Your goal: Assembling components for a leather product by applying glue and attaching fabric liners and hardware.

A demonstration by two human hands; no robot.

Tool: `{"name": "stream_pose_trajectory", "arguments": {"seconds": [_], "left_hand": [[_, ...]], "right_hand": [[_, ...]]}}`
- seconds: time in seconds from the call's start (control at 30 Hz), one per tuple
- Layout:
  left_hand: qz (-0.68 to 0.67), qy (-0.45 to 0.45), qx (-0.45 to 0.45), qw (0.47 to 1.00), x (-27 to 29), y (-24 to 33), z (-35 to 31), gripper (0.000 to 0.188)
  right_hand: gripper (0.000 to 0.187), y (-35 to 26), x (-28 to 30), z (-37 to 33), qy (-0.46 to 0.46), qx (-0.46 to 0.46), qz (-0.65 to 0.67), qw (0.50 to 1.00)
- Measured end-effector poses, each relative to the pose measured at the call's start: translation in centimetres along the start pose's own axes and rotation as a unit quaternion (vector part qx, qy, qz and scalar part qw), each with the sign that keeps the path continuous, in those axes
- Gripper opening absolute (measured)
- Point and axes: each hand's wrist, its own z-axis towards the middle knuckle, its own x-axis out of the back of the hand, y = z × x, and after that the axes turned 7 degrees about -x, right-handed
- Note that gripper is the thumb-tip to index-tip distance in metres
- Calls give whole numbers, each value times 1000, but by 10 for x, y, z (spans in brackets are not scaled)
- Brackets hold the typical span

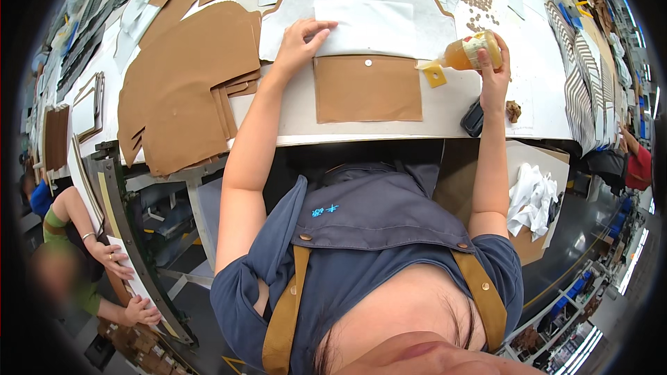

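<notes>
- From the head view, I watch both hands work around a brown panel (368,101) at the table's (295,125) near edge.
- The right hand (492,62) is to the panel's right, fingers wrapped around a bottle (467,53) of amber liquid, tipped sideways with its nozzle pointing at the panel's upper right corner.
- A yellow piece (435,81) with a hole lies just right of the panel, beneath the nozzle.
- The left hand (303,43) is beyond the panel's upper left corner, thumb and forefinger spread a little, fingertips at a white sheet (368,26); I can't tell whether they press.
- That sheet borders the panel's far edge.
- Left of the panel, brown pieces (194,76) lie stacked.
</notes>
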Motion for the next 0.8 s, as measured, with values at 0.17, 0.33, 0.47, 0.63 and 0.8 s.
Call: {"name": "stream_pose_trajectory", "arguments": {"seconds": [0.17,0.33,0.47,0.63,0.8], "left_hand": [[-8,-5,11,1000,2,5,-1,25],[0,-11,3,1000,2,6,0,26],[-21,-41,43,998,4,5,-1,30],[6,-44,38,998,3,2,0,30],[-4,-33,36,999,2,0,-2,29]], "right_hand": [[58,-1,5,-8,-3,1,-25,1000],[58,1,13,-20,-4,4,-31,999],[60,-3,17,-38,-3,0,-40,999],[58,0,33,-67,4,-14,-38,999],[62,9,55,-108,60,-97,94,989]]}}
